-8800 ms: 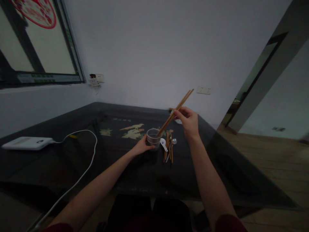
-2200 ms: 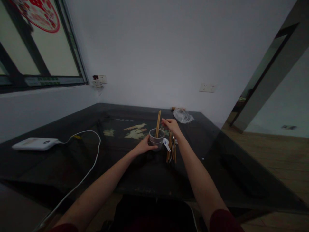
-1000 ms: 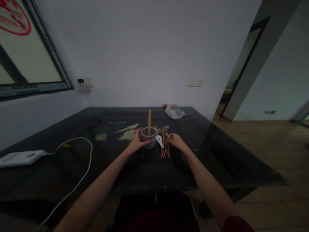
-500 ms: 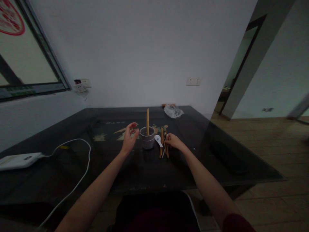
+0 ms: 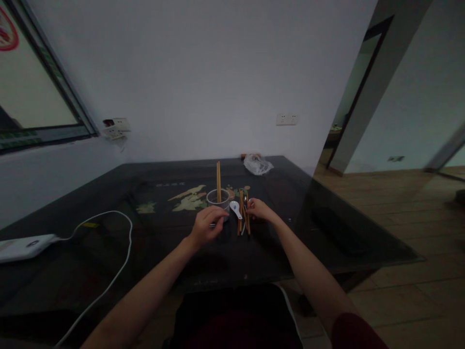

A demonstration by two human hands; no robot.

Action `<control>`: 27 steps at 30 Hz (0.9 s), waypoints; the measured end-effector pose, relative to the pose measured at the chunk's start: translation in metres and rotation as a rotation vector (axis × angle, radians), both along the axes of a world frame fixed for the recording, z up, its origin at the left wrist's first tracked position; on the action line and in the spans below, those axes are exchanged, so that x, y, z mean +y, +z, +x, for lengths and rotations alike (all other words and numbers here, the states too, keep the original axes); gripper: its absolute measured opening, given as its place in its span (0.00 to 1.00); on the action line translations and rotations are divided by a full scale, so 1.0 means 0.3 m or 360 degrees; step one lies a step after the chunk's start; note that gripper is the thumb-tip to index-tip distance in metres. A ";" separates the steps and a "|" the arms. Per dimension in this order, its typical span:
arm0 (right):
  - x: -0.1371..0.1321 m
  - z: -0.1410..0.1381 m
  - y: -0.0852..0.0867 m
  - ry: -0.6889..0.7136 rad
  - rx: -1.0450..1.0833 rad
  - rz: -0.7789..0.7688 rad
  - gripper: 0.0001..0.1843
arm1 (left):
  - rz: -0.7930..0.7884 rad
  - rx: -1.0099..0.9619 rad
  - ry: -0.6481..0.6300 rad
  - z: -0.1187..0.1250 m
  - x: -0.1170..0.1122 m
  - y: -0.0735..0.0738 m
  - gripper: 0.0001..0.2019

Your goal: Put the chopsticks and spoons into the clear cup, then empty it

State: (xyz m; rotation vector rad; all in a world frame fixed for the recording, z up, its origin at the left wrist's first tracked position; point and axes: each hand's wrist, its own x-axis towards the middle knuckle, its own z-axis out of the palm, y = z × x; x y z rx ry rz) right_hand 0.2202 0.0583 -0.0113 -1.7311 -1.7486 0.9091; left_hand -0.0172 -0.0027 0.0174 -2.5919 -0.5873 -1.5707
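A grey metal cup (image 5: 218, 196) stands on the dark table with a pair of wooden chopsticks (image 5: 218, 182) upright in it. My left hand (image 5: 208, 227) is in front of the cup, covering part of its wall; its fingers are bent, with the thumb apart from them, and I see nothing held. To the cup's right lies a white spoon (image 5: 235, 209) with a blue mark. Beside it several wooden chopsticks (image 5: 240, 223) lie in a loose bundle, with a metal spoon (image 5: 246, 199) among them. My right hand (image 5: 259, 211) pinches at the right side of this bundle, fingertips on the chopsticks.
A clear plastic bag (image 5: 257, 165) lies at the table's back edge. On the left, a white device (image 5: 27, 247) trails a white cable (image 5: 130, 242) over the table (image 5: 232, 264). A dark flat object (image 5: 337, 232) lies at the right. Sockets (image 5: 286, 119) are on the wall.
My left hand has moved from the cup's left side to its front, toward the right and nearer me. My right hand stays at the chopstick bundle. The view has shifted slightly.
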 end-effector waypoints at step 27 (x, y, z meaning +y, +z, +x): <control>0.009 -0.007 0.000 -0.0043 -0.0303 0.0111 0.09 | -0.0871 0.1037 0.0675 0.278 -0.021 0.007 0.11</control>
